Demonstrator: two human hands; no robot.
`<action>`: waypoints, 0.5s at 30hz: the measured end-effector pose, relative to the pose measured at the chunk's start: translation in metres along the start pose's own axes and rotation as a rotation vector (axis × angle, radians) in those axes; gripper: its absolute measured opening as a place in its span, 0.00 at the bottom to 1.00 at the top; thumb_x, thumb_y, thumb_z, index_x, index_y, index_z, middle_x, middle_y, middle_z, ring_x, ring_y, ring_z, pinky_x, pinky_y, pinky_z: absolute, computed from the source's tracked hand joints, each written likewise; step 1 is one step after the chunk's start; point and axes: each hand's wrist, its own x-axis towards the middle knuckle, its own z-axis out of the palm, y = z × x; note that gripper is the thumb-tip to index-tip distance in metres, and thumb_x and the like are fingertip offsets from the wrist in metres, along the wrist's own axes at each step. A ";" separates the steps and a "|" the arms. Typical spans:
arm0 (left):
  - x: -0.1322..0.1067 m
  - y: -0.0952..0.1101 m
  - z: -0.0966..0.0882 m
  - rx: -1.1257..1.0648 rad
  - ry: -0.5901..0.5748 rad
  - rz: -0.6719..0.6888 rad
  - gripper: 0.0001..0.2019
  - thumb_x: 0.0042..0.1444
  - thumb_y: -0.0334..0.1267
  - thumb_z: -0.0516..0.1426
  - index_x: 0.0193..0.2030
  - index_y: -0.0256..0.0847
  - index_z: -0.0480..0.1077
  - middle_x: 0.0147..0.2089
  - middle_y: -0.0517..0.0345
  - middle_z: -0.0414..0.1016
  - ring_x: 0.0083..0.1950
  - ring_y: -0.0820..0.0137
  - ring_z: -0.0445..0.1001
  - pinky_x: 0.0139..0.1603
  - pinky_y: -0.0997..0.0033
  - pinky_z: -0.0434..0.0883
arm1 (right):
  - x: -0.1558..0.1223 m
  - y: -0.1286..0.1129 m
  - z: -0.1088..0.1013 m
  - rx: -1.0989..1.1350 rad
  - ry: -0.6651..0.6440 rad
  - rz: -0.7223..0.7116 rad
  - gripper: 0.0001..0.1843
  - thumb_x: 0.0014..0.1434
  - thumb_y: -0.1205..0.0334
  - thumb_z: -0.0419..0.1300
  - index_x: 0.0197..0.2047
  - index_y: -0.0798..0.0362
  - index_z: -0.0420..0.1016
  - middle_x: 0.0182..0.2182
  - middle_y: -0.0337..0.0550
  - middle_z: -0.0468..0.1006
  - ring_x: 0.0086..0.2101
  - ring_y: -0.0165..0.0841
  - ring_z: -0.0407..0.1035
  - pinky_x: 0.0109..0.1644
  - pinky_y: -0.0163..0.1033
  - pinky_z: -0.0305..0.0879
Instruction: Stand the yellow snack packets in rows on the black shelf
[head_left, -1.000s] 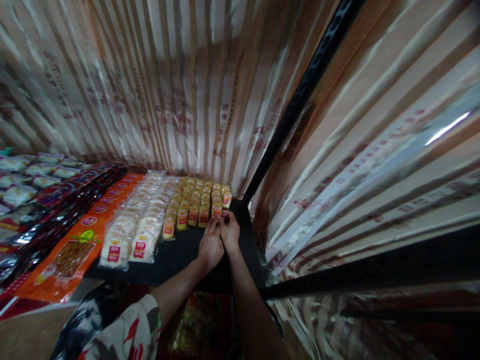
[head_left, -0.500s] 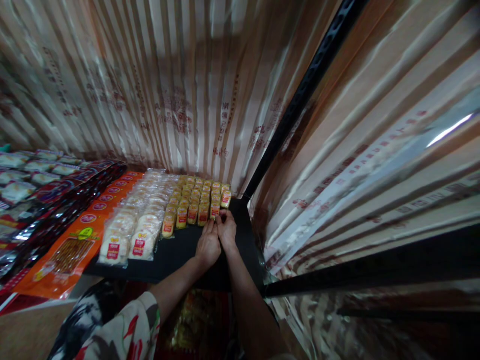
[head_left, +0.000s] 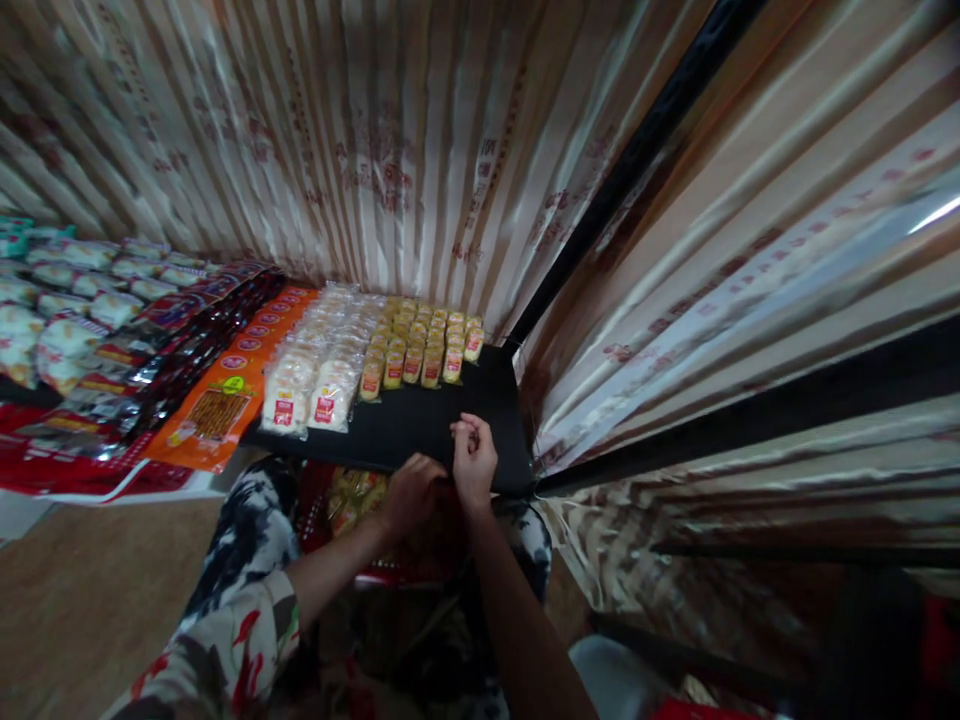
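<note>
Standing in rows, yellow packets (head_left: 413,362), rounded; red front labels (head_left: 430,371)

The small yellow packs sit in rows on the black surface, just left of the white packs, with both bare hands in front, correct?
One slip: the head view shows the yellow packs just right of the white packs, not left. They do sit in rows on the black surface, with the left hand and right hand in front.

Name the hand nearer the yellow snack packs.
Right. The right hand is just short of the yellow snack packs; the left hand is farther away, by the shelf edge.
</note>
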 end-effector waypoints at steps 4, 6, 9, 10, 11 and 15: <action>-0.052 -0.019 -0.002 -0.009 -0.058 -0.026 0.12 0.54 0.30 0.47 0.37 0.39 0.71 0.37 0.51 0.72 0.42 0.66 0.68 0.45 0.65 0.68 | -0.061 -0.003 -0.008 -0.095 -0.207 -0.011 0.14 0.59 0.54 0.48 0.36 0.53 0.69 0.24 0.39 0.73 0.27 0.30 0.69 0.32 0.33 0.64; -0.067 -0.030 -0.002 -0.026 -0.091 -0.069 0.12 0.53 0.31 0.48 0.40 0.39 0.71 0.40 0.50 0.73 0.44 0.66 0.69 0.48 0.64 0.67 | -0.082 0.000 -0.009 -0.229 -0.380 -0.073 0.12 0.59 0.57 0.48 0.33 0.52 0.70 0.26 0.40 0.74 0.29 0.31 0.69 0.35 0.34 0.64; -0.077 -0.045 0.001 -0.076 -0.170 -0.209 0.14 0.51 0.29 0.49 0.42 0.39 0.71 0.42 0.50 0.74 0.45 0.66 0.71 0.50 0.65 0.67 | -0.094 0.010 -0.007 -0.505 -0.708 -0.132 0.09 0.56 0.64 0.51 0.36 0.51 0.72 0.32 0.43 0.77 0.34 0.33 0.71 0.40 0.36 0.63; -0.079 -0.050 0.004 -0.094 -0.194 -0.272 0.15 0.51 0.29 0.48 0.42 0.39 0.72 0.42 0.50 0.75 0.45 0.66 0.71 0.50 0.65 0.67 | -0.093 0.014 -0.006 -0.621 -0.796 -0.136 0.09 0.55 0.66 0.52 0.37 0.51 0.72 0.33 0.44 0.78 0.35 0.35 0.71 0.42 0.37 0.63; -0.080 -0.054 0.006 -0.113 -0.212 -0.331 0.16 0.50 0.28 0.48 0.42 0.40 0.72 0.42 0.51 0.75 0.44 0.66 0.72 0.50 0.65 0.67 | -0.091 0.019 -0.005 -0.742 -0.861 -0.139 0.11 0.53 0.68 0.53 0.38 0.52 0.73 0.34 0.46 0.78 0.36 0.36 0.71 0.43 0.38 0.62; -0.083 -0.071 0.017 -0.198 -0.270 -0.496 0.19 0.46 0.26 0.48 0.43 0.39 0.73 0.46 0.53 0.76 0.48 0.67 0.72 0.54 0.66 0.65 | -0.076 0.039 0.000 -1.138 -0.924 -0.085 0.14 0.54 0.69 0.52 0.43 0.55 0.73 0.40 0.54 0.77 0.43 0.40 0.69 0.48 0.41 0.60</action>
